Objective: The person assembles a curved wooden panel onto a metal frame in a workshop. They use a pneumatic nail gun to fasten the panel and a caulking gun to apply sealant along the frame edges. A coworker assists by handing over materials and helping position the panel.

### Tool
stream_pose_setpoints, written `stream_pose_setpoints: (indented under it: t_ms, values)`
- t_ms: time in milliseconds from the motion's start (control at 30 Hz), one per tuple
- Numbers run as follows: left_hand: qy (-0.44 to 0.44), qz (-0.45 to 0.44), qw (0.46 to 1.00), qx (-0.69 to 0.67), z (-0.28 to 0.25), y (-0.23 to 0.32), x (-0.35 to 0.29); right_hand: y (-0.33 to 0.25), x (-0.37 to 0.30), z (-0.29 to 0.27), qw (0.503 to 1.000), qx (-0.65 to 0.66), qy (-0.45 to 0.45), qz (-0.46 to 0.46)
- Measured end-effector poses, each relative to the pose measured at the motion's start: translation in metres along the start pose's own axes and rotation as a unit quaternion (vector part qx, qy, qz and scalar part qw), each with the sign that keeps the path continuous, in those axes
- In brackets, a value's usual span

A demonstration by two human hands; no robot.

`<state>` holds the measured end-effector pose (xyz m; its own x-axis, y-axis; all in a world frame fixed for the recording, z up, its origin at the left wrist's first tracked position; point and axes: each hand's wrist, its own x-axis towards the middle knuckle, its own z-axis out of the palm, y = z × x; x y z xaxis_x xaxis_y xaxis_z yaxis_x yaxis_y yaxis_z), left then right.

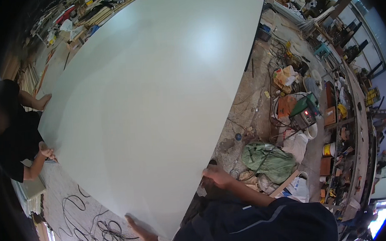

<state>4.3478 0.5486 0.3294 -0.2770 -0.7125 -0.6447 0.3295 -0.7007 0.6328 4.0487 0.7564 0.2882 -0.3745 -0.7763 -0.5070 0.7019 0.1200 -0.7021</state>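
A large, smooth white panel (156, 105) fills the middle of the view. My left hand (140, 229) holds its near left edge, with the fingers partly hidden by the board. At the near right edge, my right hand (217, 177) is closed around the rim; its fingertips are hard to make out. Across on the left, another person in dark clothing (14, 127) has one hand (43, 102) against the panel's left edge and the other hand (48, 152) at its lower left corner.
Coiled black cable (105, 236) lies on the floor at the lower left. To the right are a green sack (268, 160), a box-shaped machine with a red display (304, 119) and tangled cables. A cluttered workbench (357, 137) runs along the right. Timber strips (102, 13) are stacked far left.
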Motion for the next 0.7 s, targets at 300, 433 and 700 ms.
stream_pose_setpoints:
  t_ms: [300,433,700]
  values:
    - [-0.132,0.001,0.991,0.035,0.261,-0.121,0.077,0.003,-0.044,-0.134,0.980,-0.102,0.165,0.051]
    - [-0.111,-0.012,0.992,0.066,0.377,-0.177,0.120,0.021,-0.099,-0.199,0.951,-0.065,0.296,0.066]
    - [-0.150,-0.026,0.973,0.173,0.476,-0.222,0.161,-0.058,-0.072,-0.261,0.936,-0.067,0.345,-0.039]
